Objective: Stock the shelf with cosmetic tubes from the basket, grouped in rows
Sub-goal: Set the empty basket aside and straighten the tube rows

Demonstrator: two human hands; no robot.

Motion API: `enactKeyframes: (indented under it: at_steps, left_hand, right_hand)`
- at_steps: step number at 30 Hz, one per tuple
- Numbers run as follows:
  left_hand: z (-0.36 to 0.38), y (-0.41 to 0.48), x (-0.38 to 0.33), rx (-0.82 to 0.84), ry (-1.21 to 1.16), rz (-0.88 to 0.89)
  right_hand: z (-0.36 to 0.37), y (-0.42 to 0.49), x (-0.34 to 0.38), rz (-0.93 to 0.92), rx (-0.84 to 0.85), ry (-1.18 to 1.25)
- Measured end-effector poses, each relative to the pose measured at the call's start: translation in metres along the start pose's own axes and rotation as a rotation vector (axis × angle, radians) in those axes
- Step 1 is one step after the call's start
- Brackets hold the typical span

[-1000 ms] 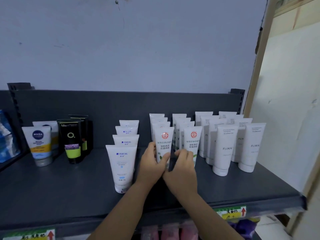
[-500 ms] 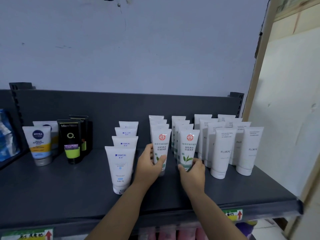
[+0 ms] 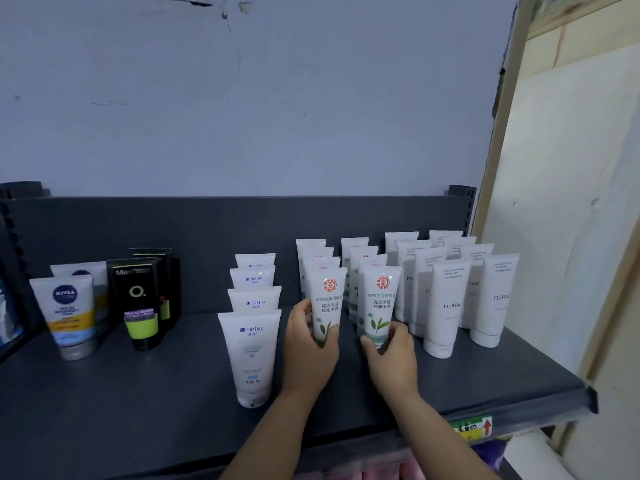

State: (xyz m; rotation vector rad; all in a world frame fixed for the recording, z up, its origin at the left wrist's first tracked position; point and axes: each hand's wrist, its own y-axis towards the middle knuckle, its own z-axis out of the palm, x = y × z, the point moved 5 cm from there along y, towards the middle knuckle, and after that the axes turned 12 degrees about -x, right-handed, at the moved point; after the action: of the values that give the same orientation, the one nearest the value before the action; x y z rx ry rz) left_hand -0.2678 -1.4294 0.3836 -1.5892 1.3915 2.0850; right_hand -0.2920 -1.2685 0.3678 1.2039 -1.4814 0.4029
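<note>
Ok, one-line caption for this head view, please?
Left hand and right hand each grip a front green-leaf tube on the grey shelf.

A shop: priced shelf (image 3: 104, 410) stocked with rowed cosmetic tubes (image 3: 446, 306).

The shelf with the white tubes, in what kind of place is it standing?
Probably a small shop: a dark display shelf with a price label on its edge, and branded tubes like the Floral tubes in rows.

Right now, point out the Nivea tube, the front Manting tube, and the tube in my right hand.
Nivea tube (image 3: 65, 315), head view, label front.
Front Manting tube (image 3: 252, 355), head view, mid body.
Right-hand green tea tube (image 3: 380, 301), head view, printed label.
</note>
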Motion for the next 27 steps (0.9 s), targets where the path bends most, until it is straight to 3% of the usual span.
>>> enactKeyframes:
  at_steps: [10, 13, 17, 21, 24, 27]
  left_hand:
    - [-0.011, 0.0, -0.016, -0.145, 0.105, 0.036]
    - [-0.018, -0.003, -0.03, -0.207, 0.118, 0.124]
    - [-0.003, -0.011, -0.058, -0.051, 0.038, 0.296]
    - [0.046, -0.043, -0.081, 0.138, 0.088, 0.444]
    - [0.099, -0.065, -0.079, 0.276, 0.172, 0.278]
    - [0.141, -0.073, -0.065, 0.338, 0.216, 0.051]
  right_hand:
    - [-0.004, -0.004, 0.004, 0.078, -0.005, 0.061]
    - [-0.012, -0.005, 0.006, 0.096, 0.023, 0.074]
    - [-0.052, 0.004, 0.012, -0.023, 0.078, 0.095]
    - [-0.116, 0.035, 0.002, -0.174, -0.151, 0.139]
    - [-0.143, 0.074, -0.024, -0.114, -0.296, 0.11]
    - [-0.152, 0.114, -0.051, 0.01, -0.239, 0.118]
